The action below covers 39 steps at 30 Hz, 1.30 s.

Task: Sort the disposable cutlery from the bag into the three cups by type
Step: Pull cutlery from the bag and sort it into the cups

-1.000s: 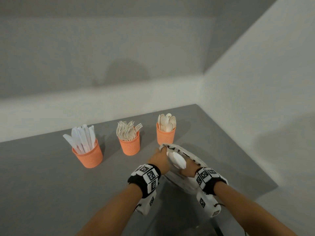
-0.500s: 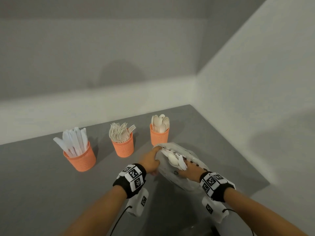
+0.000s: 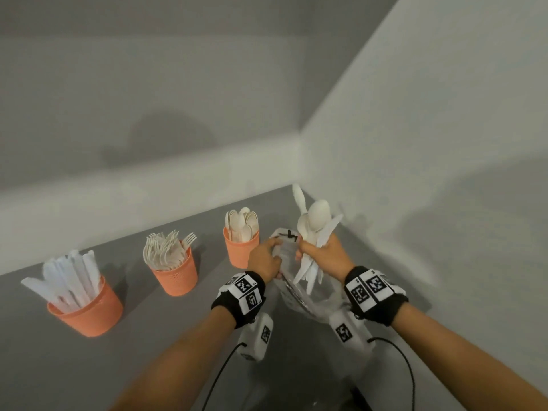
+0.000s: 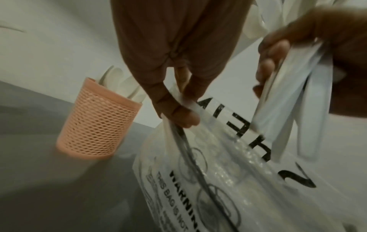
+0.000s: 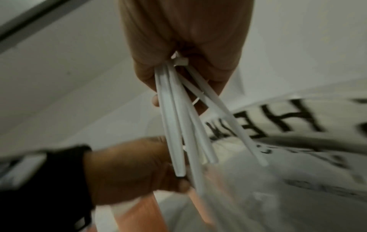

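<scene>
My right hand (image 3: 318,252) grips a bunch of white cutlery (image 3: 314,223) lifted above the clear plastic bag (image 3: 299,295); spoon bowls and blade tips fan out above the fist, handles (image 5: 178,119) hang below it. My left hand (image 3: 264,256) pinches the bag's rim (image 4: 184,108) and holds its mouth up. Three orange mesh cups stand in a row on the grey table: a knife cup (image 3: 89,307) at left, a fork cup (image 3: 176,275) in the middle, a spoon cup (image 3: 240,250) just left of my left hand.
The grey table (image 3: 89,366) ends at a white wall corner right behind the cups and to the right of the bag. Black cables (image 3: 406,369) trail from the wrist cameras over the near table.
My right hand, which was reaching into the bag, has come up out of it holding a bunch of cutlery. The left hand stays on the bag's rim.
</scene>
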Each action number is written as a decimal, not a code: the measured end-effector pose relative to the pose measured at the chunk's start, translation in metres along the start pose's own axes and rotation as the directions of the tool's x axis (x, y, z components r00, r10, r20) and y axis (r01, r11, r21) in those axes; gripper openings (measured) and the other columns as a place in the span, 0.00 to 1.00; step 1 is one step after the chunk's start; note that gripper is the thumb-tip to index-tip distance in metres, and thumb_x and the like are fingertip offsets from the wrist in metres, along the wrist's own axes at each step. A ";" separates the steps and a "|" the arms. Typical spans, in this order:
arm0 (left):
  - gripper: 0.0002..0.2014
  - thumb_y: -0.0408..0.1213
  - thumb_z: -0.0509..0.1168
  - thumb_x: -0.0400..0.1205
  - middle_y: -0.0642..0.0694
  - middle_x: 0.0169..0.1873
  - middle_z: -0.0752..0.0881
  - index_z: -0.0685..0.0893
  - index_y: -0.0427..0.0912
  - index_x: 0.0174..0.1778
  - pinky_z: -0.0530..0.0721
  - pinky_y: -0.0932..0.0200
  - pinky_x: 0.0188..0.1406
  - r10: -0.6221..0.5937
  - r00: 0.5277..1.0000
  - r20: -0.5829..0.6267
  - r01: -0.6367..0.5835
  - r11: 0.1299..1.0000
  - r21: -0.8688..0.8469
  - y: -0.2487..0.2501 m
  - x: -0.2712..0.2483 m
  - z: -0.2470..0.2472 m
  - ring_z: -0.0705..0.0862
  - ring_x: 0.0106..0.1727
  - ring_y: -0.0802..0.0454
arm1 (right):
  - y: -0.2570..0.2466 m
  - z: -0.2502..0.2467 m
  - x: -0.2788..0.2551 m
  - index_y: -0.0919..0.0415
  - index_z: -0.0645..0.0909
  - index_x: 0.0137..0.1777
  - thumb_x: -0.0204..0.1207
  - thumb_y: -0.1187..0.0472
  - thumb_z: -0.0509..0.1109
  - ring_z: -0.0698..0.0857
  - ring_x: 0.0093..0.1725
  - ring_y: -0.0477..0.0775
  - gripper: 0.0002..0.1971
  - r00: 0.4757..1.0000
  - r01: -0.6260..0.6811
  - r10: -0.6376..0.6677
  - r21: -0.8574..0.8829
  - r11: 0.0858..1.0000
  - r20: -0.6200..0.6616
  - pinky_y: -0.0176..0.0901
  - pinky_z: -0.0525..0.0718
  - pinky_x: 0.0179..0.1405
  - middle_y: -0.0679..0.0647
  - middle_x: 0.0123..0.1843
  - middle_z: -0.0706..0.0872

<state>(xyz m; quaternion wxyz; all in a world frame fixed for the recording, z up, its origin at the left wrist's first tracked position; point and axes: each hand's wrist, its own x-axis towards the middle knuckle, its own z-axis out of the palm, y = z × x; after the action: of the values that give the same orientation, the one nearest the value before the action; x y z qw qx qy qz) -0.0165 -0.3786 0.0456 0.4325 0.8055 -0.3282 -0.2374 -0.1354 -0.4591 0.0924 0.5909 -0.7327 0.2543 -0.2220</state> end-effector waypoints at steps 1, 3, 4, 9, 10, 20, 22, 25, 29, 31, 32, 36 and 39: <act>0.21 0.25 0.56 0.81 0.33 0.61 0.82 0.74 0.40 0.71 0.87 0.48 0.44 0.014 1.000 0.014 -0.014 1.000 0.010 0.002 0.003 0.002 0.87 0.38 0.36 | -0.006 -0.003 0.004 0.60 0.78 0.36 0.76 0.73 0.66 0.83 0.30 0.52 0.10 0.999 0.008 -0.006 0.065 0.998 -0.032 0.48 0.86 0.42 0.56 0.28 0.82; 0.18 0.30 0.56 0.83 0.33 0.57 0.85 0.76 0.40 0.70 0.85 0.47 0.51 0.053 0.999 -0.012 -0.053 0.999 0.009 0.003 0.006 0.000 0.86 0.44 0.37 | -0.014 -0.006 0.013 0.59 0.78 0.38 0.78 0.72 0.64 0.81 0.24 0.50 0.10 0.996 -0.001 0.019 0.204 0.979 -0.084 0.43 0.86 0.32 0.53 0.23 0.80; 0.16 0.32 0.56 0.84 0.36 0.53 0.86 0.79 0.39 0.67 0.83 0.48 0.54 0.071 0.996 -0.052 -0.072 0.997 -0.010 0.005 0.006 -0.003 0.85 0.47 0.40 | -0.017 -0.006 0.017 0.59 0.77 0.40 0.79 0.72 0.63 0.80 0.21 0.48 0.09 0.994 -0.013 0.041 0.267 0.964 -0.102 0.40 0.84 0.27 0.51 0.21 0.78; 0.15 0.42 0.50 0.87 0.43 0.35 0.81 0.79 0.37 0.49 0.79 0.55 0.39 -0.276 0.957 0.093 0.270 0.719 -0.640 -0.002 -0.019 -0.029 0.79 0.34 0.50 | -0.021 0.026 0.032 0.58 0.77 0.40 0.78 0.71 0.63 0.74 0.16 0.45 0.09 0.990 -0.073 0.117 0.410 0.909 -0.081 0.37 0.78 0.21 0.47 0.17 0.75; 0.19 0.47 0.48 0.87 0.42 0.36 0.81 0.78 0.36 0.51 0.79 0.55 0.39 -0.319 0.925 0.205 0.365 0.601 -0.711 -0.007 -0.027 -0.036 0.80 0.36 0.49 | -0.021 0.040 0.033 0.58 0.77 0.40 0.78 0.71 0.63 0.74 0.16 0.45 0.09 0.991 -0.085 0.119 0.398 0.913 -0.064 0.39 0.78 0.23 0.48 0.18 0.76; 0.17 0.39 0.47 0.86 0.44 0.28 0.87 0.80 0.38 0.46 0.85 0.56 0.38 -0.310 0.905 0.290 0.375 0.262 -0.889 -0.044 -0.092 -0.093 0.87 0.30 0.52 | -0.017 0.179 0.011 0.66 0.78 0.41 0.70 0.74 0.71 0.82 0.28 0.51 0.05 0.997 -0.073 0.060 0.304 0.950 0.053 0.45 0.85 0.33 0.57 0.29 0.81; 0.16 0.40 0.47 0.84 0.43 0.34 0.84 0.80 0.39 0.45 0.81 0.54 0.42 -0.322 0.908 0.267 0.361 0.283 -0.888 -0.053 -0.103 -0.104 0.84 0.36 0.50 | -0.018 0.196 0.007 0.66 0.78 0.42 0.71 0.75 0.68 0.80 0.23 0.47 0.05 0.995 -0.084 0.063 0.298 0.951 0.080 0.41 0.82 0.27 0.55 0.25 0.80; 0.13 0.36 0.49 0.82 0.45 0.34 0.81 0.78 0.40 0.40 0.78 0.61 0.38 -0.352 0.928 0.126 0.293 0.476 -0.829 -0.069 -0.118 -0.119 0.80 0.34 0.53 | -0.018 0.215 0.002 0.66 0.77 0.46 0.73 0.74 0.65 0.80 0.25 0.40 0.05 0.997 -0.015 -0.002 0.206 0.978 0.081 0.41 0.80 0.32 0.50 0.28 0.82; 0.11 0.42 0.63 0.81 0.51 0.43 0.85 0.78 0.42 0.57 0.79 0.67 0.42 -0.274 0.958 -0.080 0.123 0.650 -0.750 -0.078 -0.130 -0.139 0.84 0.40 0.62 | -0.013 0.237 -0.020 0.60 0.76 0.61 0.73 0.70 0.65 0.83 0.43 0.44 0.17 0.974 0.131 -0.124 -0.026 0.991 0.189 0.34 0.80 0.45 0.50 0.46 0.85; 0.16 0.39 0.68 0.78 0.47 0.53 0.87 0.78 0.42 0.61 0.82 0.61 0.53 -0.295 0.932 -0.208 0.052 0.679 -0.732 -0.079 -0.129 -0.145 0.86 0.53 0.55 | -0.012 0.245 -0.036 0.57 0.78 0.62 0.75 0.65 0.65 0.85 0.45 0.48 0.15 0.953 0.190 -0.125 -0.221 0.956 0.277 0.36 0.81 0.44 0.51 0.48 0.86; 0.16 0.37 0.70 0.77 0.44 0.54 0.87 0.80 0.42 0.60 0.83 0.58 0.56 -0.326 0.901 -0.284 0.020 0.688 -0.726 -0.081 -0.129 -0.148 0.86 0.56 0.50 | -0.010 0.249 -0.042 0.57 0.79 0.62 0.76 0.61 0.64 0.86 0.48 0.53 0.15 0.942 0.227 -0.124 -0.323 0.919 0.311 0.42 0.82 0.47 0.53 0.50 0.88; 0.10 0.34 0.70 0.76 0.39 0.45 0.88 0.84 0.36 0.52 0.85 0.54 0.50 -0.465 0.785 -0.409 -0.014 0.647 -0.762 -0.090 -0.131 -0.150 0.86 0.48 0.45 | -0.003 0.262 -0.056 0.51 0.69 0.65 0.73 0.53 0.66 0.86 0.54 0.56 0.21 0.904 0.254 -0.094 -0.346 0.903 0.417 0.51 0.85 0.54 0.53 0.56 0.86; 0.04 0.34 0.67 0.78 0.43 0.36 0.86 0.84 0.37 0.44 0.84 0.58 0.42 -0.481 0.796 -0.368 0.021 0.628 -0.778 -0.097 -0.136 -0.156 0.86 0.39 0.49 | -0.002 0.260 -0.048 0.60 0.71 0.59 0.68 0.64 0.75 0.84 0.49 0.47 0.21 0.865 0.168 -0.067 -0.160 0.973 0.498 0.32 0.82 0.47 0.52 0.50 0.85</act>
<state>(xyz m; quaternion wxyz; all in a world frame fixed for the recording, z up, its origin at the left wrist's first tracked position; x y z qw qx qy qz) 0.0279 -0.1548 0.0565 0.7554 0.6301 0.0559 -0.1710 -0.0093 -0.2326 0.0400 0.5453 -0.8342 0.0719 -0.0388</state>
